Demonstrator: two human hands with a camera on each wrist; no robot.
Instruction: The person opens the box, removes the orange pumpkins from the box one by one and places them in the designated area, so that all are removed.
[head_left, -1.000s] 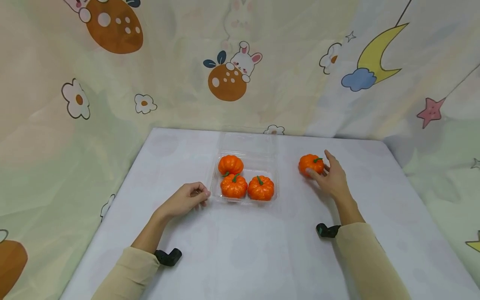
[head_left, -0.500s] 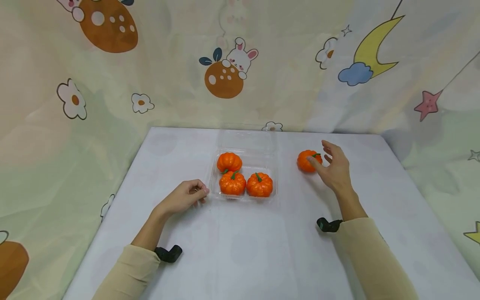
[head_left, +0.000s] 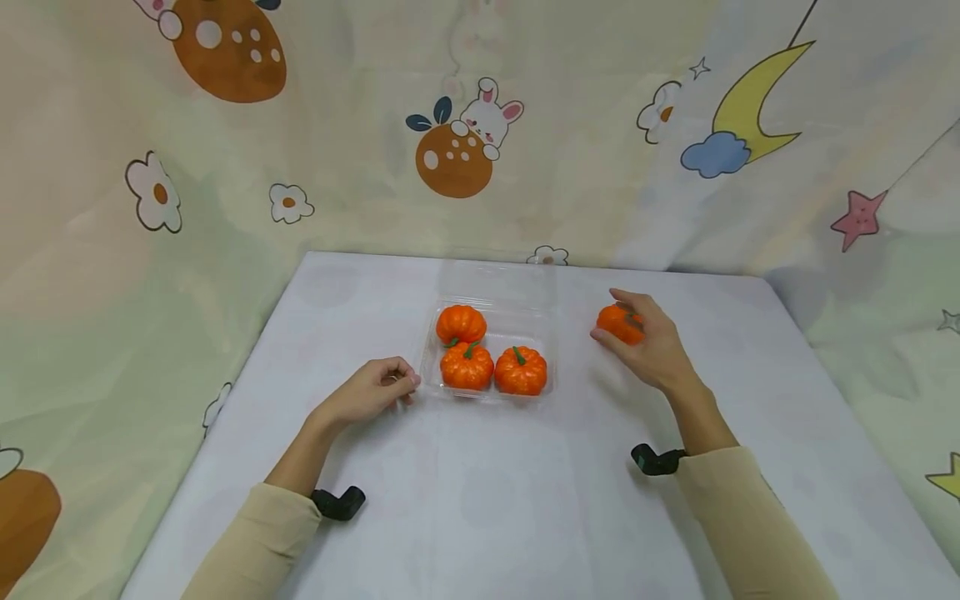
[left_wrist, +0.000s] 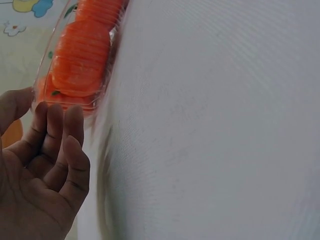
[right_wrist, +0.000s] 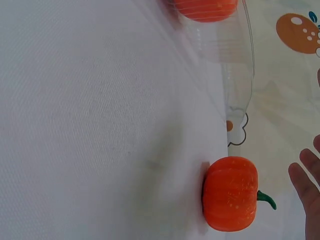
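A clear plastic clamshell box (head_left: 525,323) with its lid swung back stands mid-table, holding three orange toy pumpkins (head_left: 521,372) with green stems. At its near left edge, my left hand (head_left: 369,392) pinches the rim between thumb and fingertips; the left wrist view puts these fingertips (left_wrist: 74,114) right at the box corner. To the right of the box, another toy pumpkin (right_wrist: 231,194) stands upright on the table. My right hand (head_left: 654,346) is spread over it, partly covering it in the head view. In the right wrist view, the fingers (right_wrist: 301,182) are apart from its stem.
A white cloth covers the table (head_left: 487,500). Behind it hangs a curtain (head_left: 360,150) printed with rabbits, flowers and a moon. Dark camera mounts (head_left: 656,460) stick out from both wrists, below tan sleeves (head_left: 742,517).
From the right side of the lone pumpkin, my right hand has drawn back a little, then come left over it. The left hand and the box hold their places.
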